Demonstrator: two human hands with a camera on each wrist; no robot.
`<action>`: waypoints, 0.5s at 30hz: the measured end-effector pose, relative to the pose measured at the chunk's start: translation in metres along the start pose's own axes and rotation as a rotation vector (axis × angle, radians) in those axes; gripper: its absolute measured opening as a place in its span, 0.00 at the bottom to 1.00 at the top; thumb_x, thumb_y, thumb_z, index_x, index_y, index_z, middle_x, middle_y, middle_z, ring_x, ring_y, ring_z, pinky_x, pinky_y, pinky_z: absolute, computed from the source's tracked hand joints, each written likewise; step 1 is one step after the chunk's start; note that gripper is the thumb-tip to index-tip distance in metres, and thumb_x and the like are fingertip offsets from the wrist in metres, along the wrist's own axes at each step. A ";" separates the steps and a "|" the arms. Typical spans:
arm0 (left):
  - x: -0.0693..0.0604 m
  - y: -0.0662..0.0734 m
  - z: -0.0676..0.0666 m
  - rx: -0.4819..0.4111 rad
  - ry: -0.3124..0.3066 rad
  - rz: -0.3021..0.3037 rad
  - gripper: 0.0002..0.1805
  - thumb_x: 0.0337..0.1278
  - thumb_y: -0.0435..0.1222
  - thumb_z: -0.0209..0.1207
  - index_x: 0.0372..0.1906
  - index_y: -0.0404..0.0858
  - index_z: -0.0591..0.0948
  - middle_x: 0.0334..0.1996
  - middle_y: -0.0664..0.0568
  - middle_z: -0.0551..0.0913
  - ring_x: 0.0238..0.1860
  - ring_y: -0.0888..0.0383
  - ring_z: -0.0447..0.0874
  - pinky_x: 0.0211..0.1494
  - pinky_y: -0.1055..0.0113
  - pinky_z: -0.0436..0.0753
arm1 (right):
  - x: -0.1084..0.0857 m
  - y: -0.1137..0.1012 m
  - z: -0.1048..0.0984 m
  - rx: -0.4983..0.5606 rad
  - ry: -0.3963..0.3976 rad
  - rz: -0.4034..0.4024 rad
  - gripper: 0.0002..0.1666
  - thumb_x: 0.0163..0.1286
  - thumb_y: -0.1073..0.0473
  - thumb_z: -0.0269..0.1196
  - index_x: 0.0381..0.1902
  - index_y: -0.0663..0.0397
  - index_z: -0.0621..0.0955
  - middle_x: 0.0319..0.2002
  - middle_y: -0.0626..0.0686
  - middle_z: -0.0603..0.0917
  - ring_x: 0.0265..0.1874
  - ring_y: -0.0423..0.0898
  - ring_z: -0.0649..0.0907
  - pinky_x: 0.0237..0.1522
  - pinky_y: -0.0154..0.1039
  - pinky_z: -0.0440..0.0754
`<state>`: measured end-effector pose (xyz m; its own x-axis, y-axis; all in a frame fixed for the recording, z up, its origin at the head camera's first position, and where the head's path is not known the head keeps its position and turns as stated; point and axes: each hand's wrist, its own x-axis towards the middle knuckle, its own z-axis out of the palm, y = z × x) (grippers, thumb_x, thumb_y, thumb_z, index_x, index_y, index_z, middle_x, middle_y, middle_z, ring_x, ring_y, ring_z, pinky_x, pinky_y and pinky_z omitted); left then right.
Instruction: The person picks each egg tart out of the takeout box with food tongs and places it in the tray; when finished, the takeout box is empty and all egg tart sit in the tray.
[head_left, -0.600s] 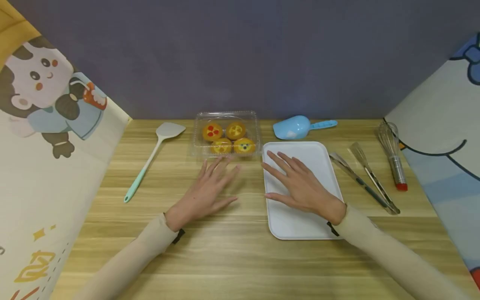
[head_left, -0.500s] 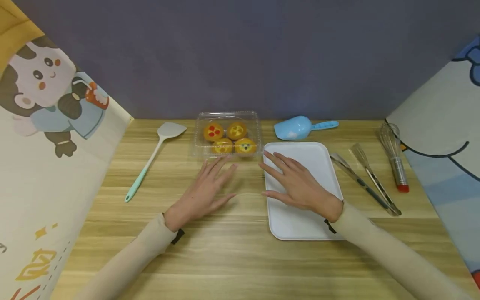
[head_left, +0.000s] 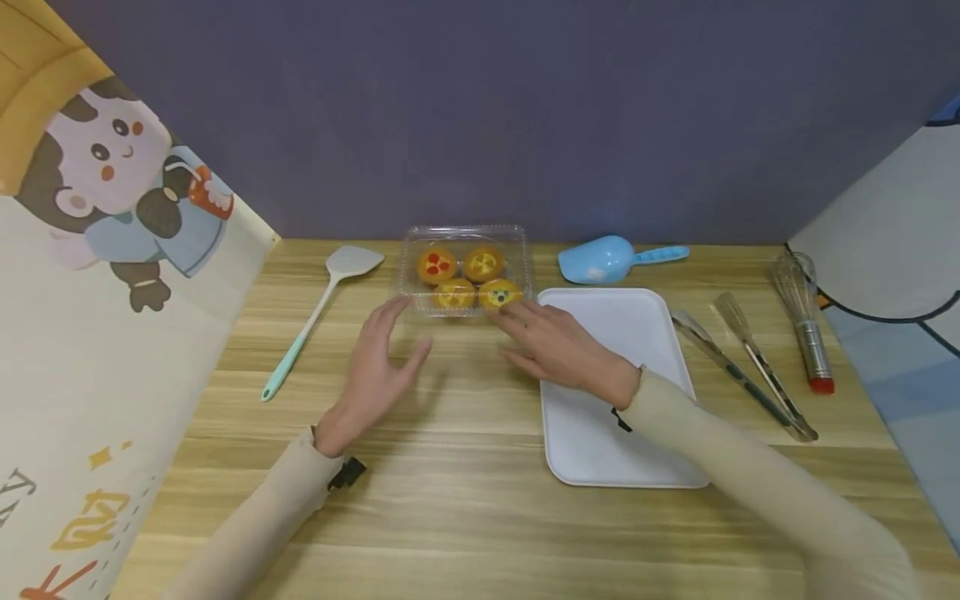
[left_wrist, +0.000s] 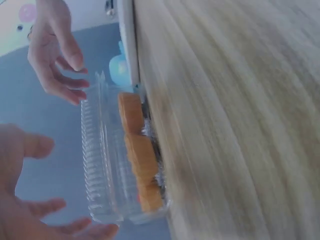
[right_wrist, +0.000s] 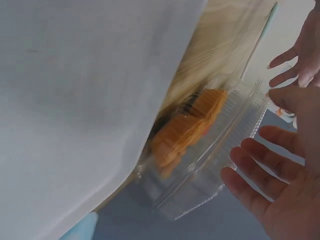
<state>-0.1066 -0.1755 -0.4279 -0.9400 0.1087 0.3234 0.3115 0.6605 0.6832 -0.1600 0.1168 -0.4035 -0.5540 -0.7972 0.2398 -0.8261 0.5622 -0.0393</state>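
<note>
A clear plastic box (head_left: 467,242) with several round orange-yellow pastries (head_left: 483,263) stands against the back wall. My left hand (head_left: 371,375) is at the box's front left corner, fingers fairly straight and thumb spread, holding nothing. Over the front right corner reaches my right hand (head_left: 562,346), its fingers relaxed; whether they touch the lid cannot be told. Both hands flank the box (left_wrist: 107,165) in the left wrist view. From the right wrist the fingers (right_wrist: 242,187) appear beside the box's edge (right_wrist: 215,150).
Under my right forearm lies a white tray (head_left: 615,450). Behind it is a blue scoop (head_left: 600,260). Metal tongs (head_left: 738,375) and a whisk (head_left: 802,308) lie at the right, a spatula (head_left: 318,308) at the left. Walls stand behind and on both sides.
My right hand has moved left from above the tray to the box's front right corner. My left hand has shifted left and turned, its thumb now spread. The head view has shifted slightly.
</note>
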 end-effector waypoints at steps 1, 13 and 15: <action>0.001 -0.002 -0.001 -0.035 0.017 -0.037 0.39 0.69 0.42 0.65 0.78 0.36 0.65 0.77 0.37 0.66 0.77 0.37 0.65 0.77 0.38 0.72 | 0.005 -0.001 0.001 -0.011 -0.001 -0.009 0.31 0.76 0.50 0.65 0.72 0.54 0.75 0.59 0.56 0.83 0.53 0.53 0.85 0.49 0.49 0.90; 0.021 -0.027 -0.009 -0.624 -0.035 -0.532 0.38 0.75 0.33 0.57 0.82 0.35 0.55 0.75 0.34 0.65 0.73 0.38 0.72 0.74 0.53 0.80 | 0.050 -0.013 0.018 -0.227 0.094 -0.049 0.10 0.76 0.59 0.63 0.52 0.54 0.83 0.44 0.53 0.86 0.37 0.49 0.87 0.22 0.40 0.85; 0.025 -0.030 -0.007 -0.760 -0.017 -0.598 0.35 0.75 0.30 0.54 0.81 0.33 0.57 0.73 0.35 0.67 0.71 0.40 0.74 0.75 0.59 0.79 | 0.054 -0.014 0.022 -0.256 0.108 -0.050 0.09 0.76 0.62 0.60 0.49 0.54 0.84 0.42 0.53 0.87 0.36 0.49 0.87 0.20 0.40 0.83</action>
<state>-0.1388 -0.1981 -0.4357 -0.9725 -0.0747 -0.2208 -0.2178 -0.0462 0.9749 -0.1808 0.0611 -0.4116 -0.4880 -0.8047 0.3381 -0.7912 0.5714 0.2179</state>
